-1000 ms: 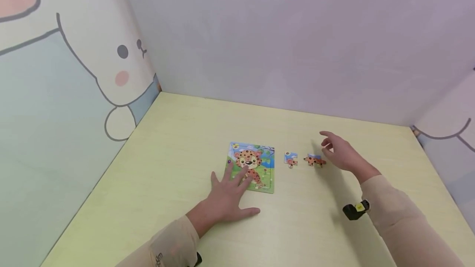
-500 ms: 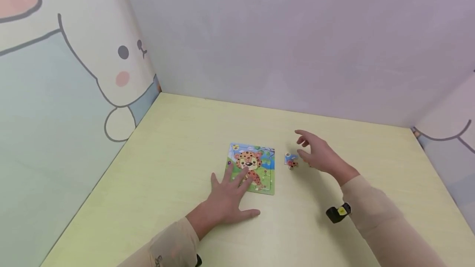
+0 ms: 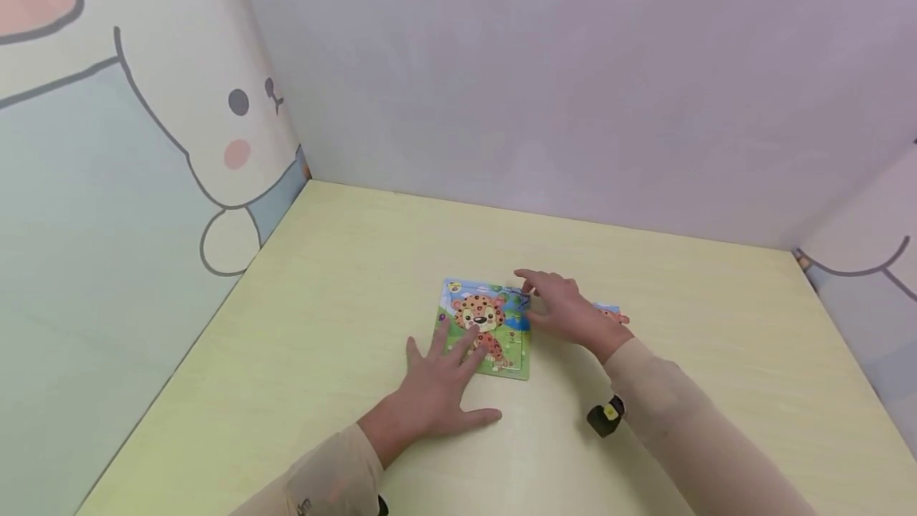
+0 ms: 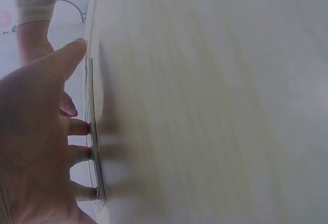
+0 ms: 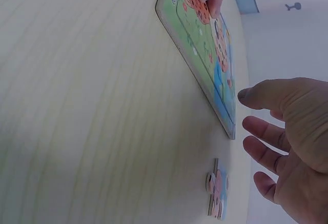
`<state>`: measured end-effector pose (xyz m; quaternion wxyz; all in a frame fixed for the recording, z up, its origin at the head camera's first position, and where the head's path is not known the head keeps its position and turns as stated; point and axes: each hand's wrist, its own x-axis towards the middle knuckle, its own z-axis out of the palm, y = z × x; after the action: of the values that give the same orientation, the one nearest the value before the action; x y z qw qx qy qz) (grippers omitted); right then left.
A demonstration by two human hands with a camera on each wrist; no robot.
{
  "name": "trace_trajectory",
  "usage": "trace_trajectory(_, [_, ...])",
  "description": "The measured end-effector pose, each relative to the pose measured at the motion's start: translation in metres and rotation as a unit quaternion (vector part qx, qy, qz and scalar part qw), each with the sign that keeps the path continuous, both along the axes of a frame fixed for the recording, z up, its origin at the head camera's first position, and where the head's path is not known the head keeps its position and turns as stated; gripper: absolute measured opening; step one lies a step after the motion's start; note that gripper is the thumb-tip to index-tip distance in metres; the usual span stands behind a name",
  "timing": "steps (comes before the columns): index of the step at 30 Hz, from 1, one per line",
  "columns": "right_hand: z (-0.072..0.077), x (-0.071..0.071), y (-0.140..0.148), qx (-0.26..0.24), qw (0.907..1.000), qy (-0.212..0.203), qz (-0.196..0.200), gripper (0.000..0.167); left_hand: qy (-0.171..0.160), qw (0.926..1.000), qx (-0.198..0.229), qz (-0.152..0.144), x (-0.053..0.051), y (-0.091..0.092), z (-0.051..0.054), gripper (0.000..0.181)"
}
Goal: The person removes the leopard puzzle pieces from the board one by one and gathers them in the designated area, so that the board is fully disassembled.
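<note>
A flat jigsaw puzzle board (image 3: 516, 353) with a spotted leopard cub picture lies on the table. My left hand (image 3: 433, 388) rests with spread fingers on its lower left part; the left wrist view shows the fingertips touching the board's thin edge (image 4: 96, 152). My right hand (image 3: 562, 310) hovers by the board's upper right edge, fingers loosely bent. In the right wrist view, thumb and fingers stand apart with nothing seen between them. A spotted puzzle piece (image 3: 614, 314) lies right of that hand, partly hidden by it. Loose puzzle material (image 5: 218, 190) lies near the board in the right wrist view.
The pale yellow table (image 3: 358, 261) runs back to a plain lilac wall (image 3: 537, 86). A wall with a cartoon figure (image 3: 215, 102) borders its left side, and another printed wall (image 3: 867, 245) its right.
My right hand has moved left from beside the spotted piece, over the ear piece, to the board's right edge. The ear piece is now hidden in the head view. My left hand stays put.
</note>
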<state>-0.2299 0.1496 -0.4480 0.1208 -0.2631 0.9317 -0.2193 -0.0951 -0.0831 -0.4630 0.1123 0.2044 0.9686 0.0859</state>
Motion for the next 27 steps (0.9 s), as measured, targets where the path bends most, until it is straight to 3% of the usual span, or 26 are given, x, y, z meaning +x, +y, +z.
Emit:
trace_trajectory(11, [-0.001,-0.009,-0.015,0.066,0.9978,-0.004,0.007,0.074,0.002,0.9999,-0.01,0.0,0.001,0.001,0.0,0.096])
trace_trajectory(18, [0.001,-0.012,-0.018,0.075,0.9967,-0.029,0.008,0.074,0.002,0.9999,-0.014,-0.001,0.001,0.001,0.0,0.097])
trace_trajectory(27, [0.0,-0.012,-0.016,0.077,0.9966,-0.028,0.01,0.074,-0.005,0.9997,-0.022,-0.002,-0.001,0.003,-0.001,0.097])
